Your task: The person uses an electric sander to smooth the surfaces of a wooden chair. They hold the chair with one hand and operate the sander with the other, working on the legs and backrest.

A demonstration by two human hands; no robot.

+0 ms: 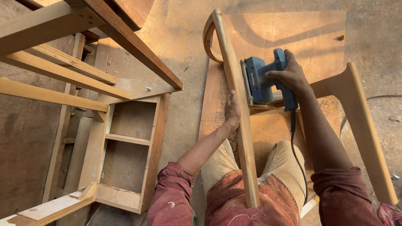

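Behind chair rail (236, 96), sander (264, 79) base hidden, left hand (232, 111) fingers unseen

Dusty maroon shirt, sleeves rolled; beige trousers.

Floor (184, 46): dusty, sawdust-strewn ground, tan and grey, carrying everything in view.
Plywood sheet (310, 37): flat on the floor, orange-brown, the landmark for the rest.
Small yellow scrap (341, 37): on the plywood sheet, near its far right corner.
Open wooden frame (125, 155): on the floor, left of the plywood sheet, with a cross rail and bare ground showing through it.
Loose boards (77, 150): on the floor, farther left of the plywood sheet, beside the frame.
Cable (383, 97): thin line on the floor, right of the plywood sheet.
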